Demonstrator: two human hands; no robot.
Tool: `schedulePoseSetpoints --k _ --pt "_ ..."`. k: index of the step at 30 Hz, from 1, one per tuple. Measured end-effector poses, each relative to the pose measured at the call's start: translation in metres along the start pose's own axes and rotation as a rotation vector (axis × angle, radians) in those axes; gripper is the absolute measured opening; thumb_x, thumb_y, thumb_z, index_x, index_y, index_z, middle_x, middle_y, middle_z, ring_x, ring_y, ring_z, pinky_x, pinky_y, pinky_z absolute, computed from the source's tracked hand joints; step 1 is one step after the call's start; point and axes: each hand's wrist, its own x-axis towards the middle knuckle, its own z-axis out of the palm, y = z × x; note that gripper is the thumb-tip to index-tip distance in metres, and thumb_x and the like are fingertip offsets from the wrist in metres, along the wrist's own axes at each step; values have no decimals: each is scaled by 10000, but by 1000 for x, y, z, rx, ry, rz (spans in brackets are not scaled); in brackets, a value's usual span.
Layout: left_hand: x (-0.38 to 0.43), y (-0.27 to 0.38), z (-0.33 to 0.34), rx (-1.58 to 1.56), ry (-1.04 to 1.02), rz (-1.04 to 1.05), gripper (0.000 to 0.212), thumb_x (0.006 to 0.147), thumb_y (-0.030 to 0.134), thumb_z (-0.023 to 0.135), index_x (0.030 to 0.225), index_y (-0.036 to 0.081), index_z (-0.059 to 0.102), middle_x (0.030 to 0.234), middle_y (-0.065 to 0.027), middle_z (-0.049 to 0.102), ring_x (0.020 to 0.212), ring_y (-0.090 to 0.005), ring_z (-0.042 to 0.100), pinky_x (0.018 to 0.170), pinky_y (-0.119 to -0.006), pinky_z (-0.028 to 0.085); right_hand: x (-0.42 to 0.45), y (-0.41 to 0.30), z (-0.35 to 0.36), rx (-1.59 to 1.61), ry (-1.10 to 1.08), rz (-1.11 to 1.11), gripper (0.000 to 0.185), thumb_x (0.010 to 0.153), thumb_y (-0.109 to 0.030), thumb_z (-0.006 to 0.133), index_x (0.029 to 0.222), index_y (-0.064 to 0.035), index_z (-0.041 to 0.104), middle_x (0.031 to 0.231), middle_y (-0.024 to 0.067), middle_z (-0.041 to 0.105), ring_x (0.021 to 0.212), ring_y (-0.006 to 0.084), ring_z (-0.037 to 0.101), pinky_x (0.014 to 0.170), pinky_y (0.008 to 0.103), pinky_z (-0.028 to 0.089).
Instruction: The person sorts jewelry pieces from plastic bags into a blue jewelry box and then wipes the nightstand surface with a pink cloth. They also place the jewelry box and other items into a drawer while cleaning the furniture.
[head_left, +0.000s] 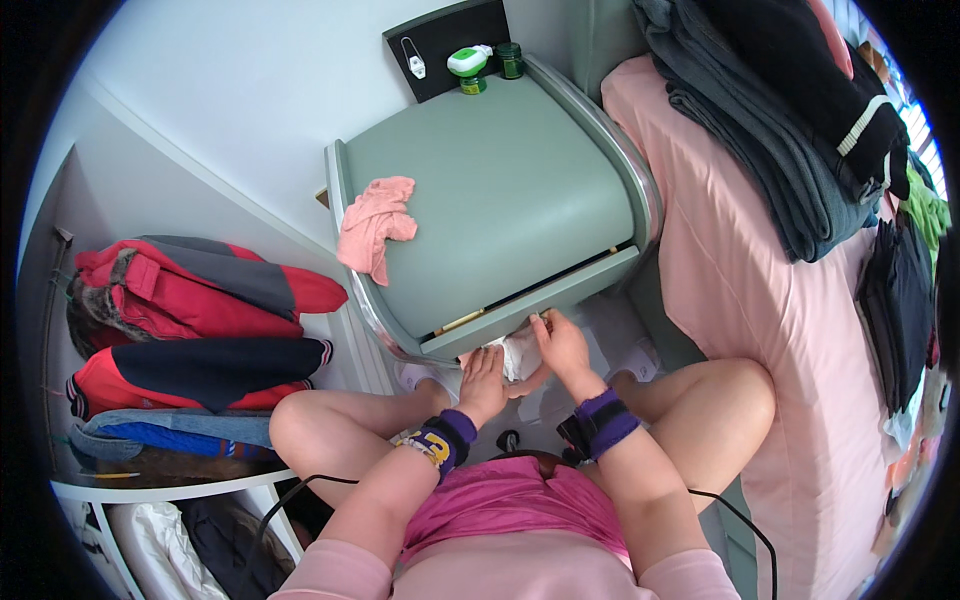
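In front of me stands a grey-green nightstand (491, 187) with its top drawer (536, 300) slightly pulled out. My left hand (484, 379) lies with fingers extended against a white and pinkish item (517, 356), possibly cloth or a bag, just below the drawer front. At the drawer's lower edge, my right hand (561, 346) has its thumb and fingers pinched together beside the same item; what they pinch is too small to tell. A crumpled pink cloth (377, 229) rests over the nightstand's left edge. Both wrists wear purple and black bands.
Green jars (510, 61) and a green-and-white container (469, 60) stand at the nightstand's back. Right is a bed with a pink sheet (720, 285) and folded dark clothes (772, 150). Jackets (217, 300) hang at left above a white shelf (172, 491). Black cables run beside both my arms.
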Motion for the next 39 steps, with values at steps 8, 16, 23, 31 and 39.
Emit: schedulePoseSetpoints --k 8,16,23,31,39 --pt "24 -17 -2 -40 -120 47 659 804 245 640 1372 -11 423 1382 -184 471 1338 -356 367 1138 -421 277 21 -14 -4 -62 -49 4 444 926 -476 526 977 -51 644 867 172 691 855 383 656 730 467 517" --pt "17 -16 -30 -162 93 71 419 788 158 644 1189 42 607 1215 -144 555 1203 -332 475 1029 -420 404 27 -18 -1 -91 -80 7 457 921 -490 530 1046 -71 663 905 177 697 889 376 660 756 453 524" --pt "-4 4 -91 -324 176 177 300 829 88 602 1124 42 627 1129 -136 592 1080 -329 540 948 -406 441 13 -11 -11 -36 -37 93 469 893 -527 565 1041 -100 689 893 123 717 861 335 683 736 448 531" --pt "15 5 -270 -120 756 395 374 811 50 632 1183 55 595 1149 -142 599 1101 -342 555 962 -423 444 0 -32 -23 158 -104 14 356 900 -427 579 954 -102 712 821 100 711 778 285 687 687 396 525" --pt "44 -72 -286 -57 664 166 459 844 48 605 1285 -5 489 1236 -184 557 1165 -361 515 1006 -404 412 -19 -69 -37 326 -190 -188 233 897 -282 634 982 -75 699 812 85 711 729 223 683 660 346 528"
